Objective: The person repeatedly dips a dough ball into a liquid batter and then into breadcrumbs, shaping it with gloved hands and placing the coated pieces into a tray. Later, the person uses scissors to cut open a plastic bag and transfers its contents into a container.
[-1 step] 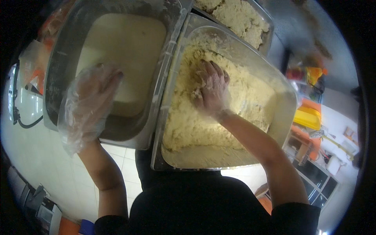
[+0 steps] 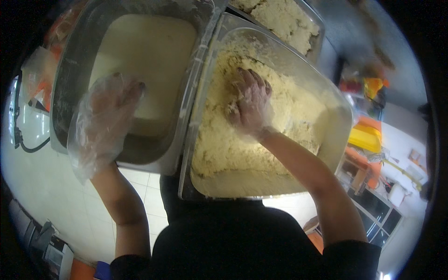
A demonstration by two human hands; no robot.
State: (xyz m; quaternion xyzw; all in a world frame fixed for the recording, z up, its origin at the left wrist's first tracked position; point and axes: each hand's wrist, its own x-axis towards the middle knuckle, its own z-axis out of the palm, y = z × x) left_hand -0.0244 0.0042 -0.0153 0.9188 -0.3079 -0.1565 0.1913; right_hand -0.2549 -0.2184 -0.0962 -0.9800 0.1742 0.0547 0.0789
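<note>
My left hand (image 2: pixel 109 105), in a loose clear plastic glove, is over the left metal pan (image 2: pixel 154 163), which holds a smooth whitish layer (image 2: pixel 151 51). Its fingers are slightly bent and apart, and I see nothing held in it. The baggy glove blurs its outline. To the right, a second deep metal pan (image 2: pixel 233 189) contains pale yellow crumbly dough (image 2: pixel 294 105). Into the left part of that dough reaches my right hand (image 2: pixel 252 100), also gloved, with fingers curled around a clump. Bits of dough cling to the glove, and the palm side is hidden.
Behind the right pan, another metal tray (image 2: pixel 315 30) carries more yellow dough (image 2: pixel 282 21). The two deep pans stand side by side, close to my body. A yellow tray (image 2: pixel 366 138) lies further right, and clear plastic bags (image 2: pixel 39 74) hang at the far left. Tiled floor (image 2: pixel 93 210) shows below.
The whole view has shifted very slightly. Both hands stay at the same places over and in their pans.
</note>
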